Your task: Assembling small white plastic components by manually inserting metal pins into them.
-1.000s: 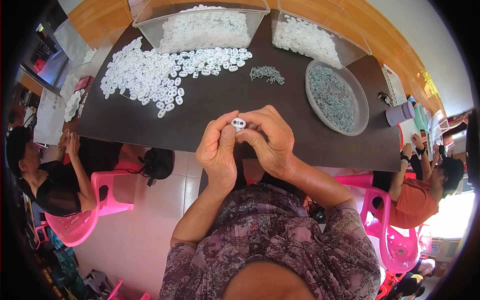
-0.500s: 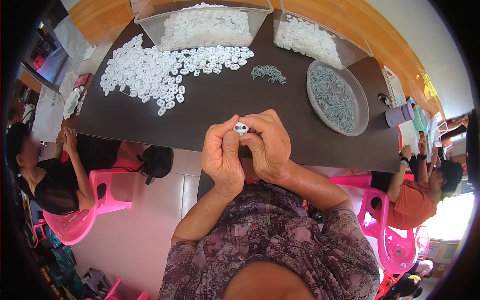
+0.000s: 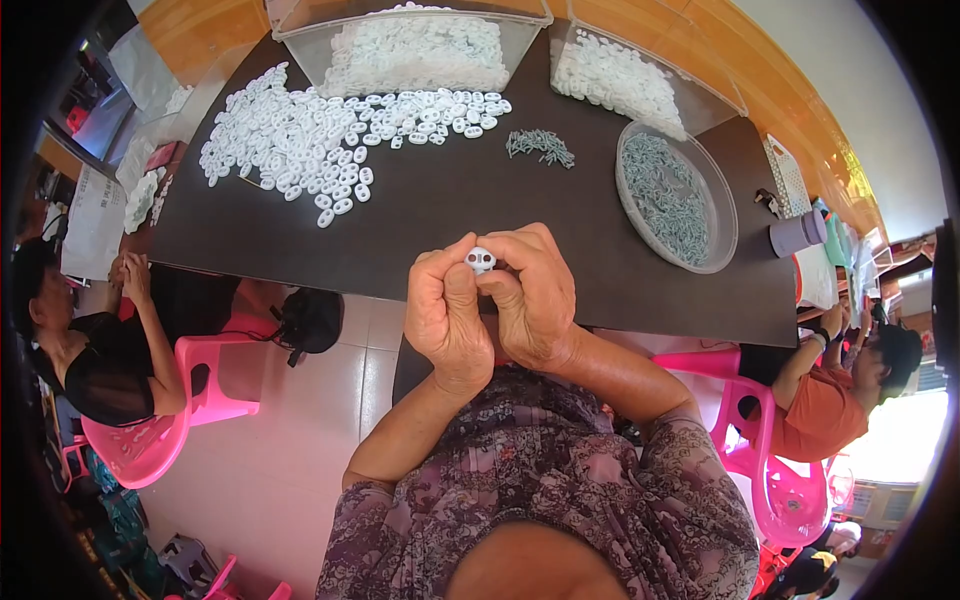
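Note:
A small white oval plastic piece with two holes (image 3: 480, 261) is pinched between both my hands above the table's near edge. My left hand (image 3: 447, 315) grips its left side between thumb and bent fingers. From the other side my right hand (image 3: 535, 295) closes on it the same way, the two thumbs side by side. Fingertips hide part of the piece. Farther off, a spread of similar white two-holed pieces (image 3: 290, 140) covers the table's left part. A little heap of grey screw-like pins (image 3: 540, 147) lies beyond my right hand.
On the dark table (image 3: 440, 200), a round clear tray (image 3: 727, 225) of grey pins stands at right. Two clear bins, one (image 3: 300, 50) at back left and one (image 3: 715, 90) at back right, contain white pieces. A lilac cup (image 3: 798, 233) stands right. People sit on pink chairs at both sides.
Both hands keep their pinch on the white piece, which has shifted very slightly. The view has moved a little.

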The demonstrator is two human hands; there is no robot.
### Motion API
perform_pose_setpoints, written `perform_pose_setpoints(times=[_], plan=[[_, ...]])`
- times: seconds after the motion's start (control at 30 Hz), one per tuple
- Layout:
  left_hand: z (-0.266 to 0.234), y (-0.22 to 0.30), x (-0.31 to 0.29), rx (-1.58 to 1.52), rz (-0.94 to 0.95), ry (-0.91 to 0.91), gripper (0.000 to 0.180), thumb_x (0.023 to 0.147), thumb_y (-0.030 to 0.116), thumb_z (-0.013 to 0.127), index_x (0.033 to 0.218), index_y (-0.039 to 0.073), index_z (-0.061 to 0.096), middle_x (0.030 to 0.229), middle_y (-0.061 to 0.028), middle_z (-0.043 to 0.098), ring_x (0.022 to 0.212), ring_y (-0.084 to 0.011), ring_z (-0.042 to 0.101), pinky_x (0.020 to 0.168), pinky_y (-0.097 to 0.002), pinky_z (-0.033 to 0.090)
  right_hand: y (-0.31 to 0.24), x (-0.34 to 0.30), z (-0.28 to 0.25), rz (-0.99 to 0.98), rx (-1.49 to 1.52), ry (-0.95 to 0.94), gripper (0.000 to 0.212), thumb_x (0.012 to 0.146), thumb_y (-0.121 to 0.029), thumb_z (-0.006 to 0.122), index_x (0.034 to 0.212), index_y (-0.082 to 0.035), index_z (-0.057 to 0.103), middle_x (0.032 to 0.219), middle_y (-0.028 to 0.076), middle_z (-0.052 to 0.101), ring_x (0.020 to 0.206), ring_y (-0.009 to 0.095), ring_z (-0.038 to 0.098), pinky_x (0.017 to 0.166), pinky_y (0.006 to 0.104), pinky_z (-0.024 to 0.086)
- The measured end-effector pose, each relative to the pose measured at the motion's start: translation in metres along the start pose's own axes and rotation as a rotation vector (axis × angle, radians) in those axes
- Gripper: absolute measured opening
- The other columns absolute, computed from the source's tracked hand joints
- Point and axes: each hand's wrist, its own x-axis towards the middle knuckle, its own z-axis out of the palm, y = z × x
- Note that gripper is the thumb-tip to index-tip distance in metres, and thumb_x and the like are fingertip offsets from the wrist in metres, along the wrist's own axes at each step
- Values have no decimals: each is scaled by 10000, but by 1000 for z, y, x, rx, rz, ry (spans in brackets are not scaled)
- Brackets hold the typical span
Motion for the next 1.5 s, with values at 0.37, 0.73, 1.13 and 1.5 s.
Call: perform_pose_setpoints(times=[0.37, 0.73, 1.13, 1.5], plan=[[0, -2, -3, 192, 74, 28, 205, 971, 128, 463, 1020, -34, 578, 861, -13, 520, 764, -61, 468, 683, -203, 406, 5, -5, 7, -54, -18, 29, 206, 855, -84, 608, 1013, 33, 546, 853, 134, 591, 664, 236, 527, 567, 313, 437], [-2, -12, -5, 247, 101, 14, 191, 978, 129, 442, 996, -13, 569, 832, 0, 473, 625, -30, 395, 528, -167, 340, 13, -8, 5, -105, -30, -13, 174, 832, -30, 606, 983, 33, 545, 822, 133, 583, 646, 237, 518, 546, 319, 427], [0, -3, -1, 173, 101, -2, 198, 984, 117, 418, 1020, -23, 553, 826, 5, 456, 682, -42, 405, 590, -187, 363, 10, -2, 5, -150, -56, -11, 201, 842, -62, 604, 1005, 28, 528, 844, 132, 570, 661, 241, 519, 563, 326, 433], [0, -19, 1, 317, 199, -11, 179, 976, 136, 445, 964, -17, 538, 784, -1, 448, 612, -28, 372, 508, -176, 325, 19, -8, 3, -130, -30, -44, 163, 855, -46, 585, 993, 18, 527, 807, 117, 563, 622, 222, 494, 532, 321, 415]])
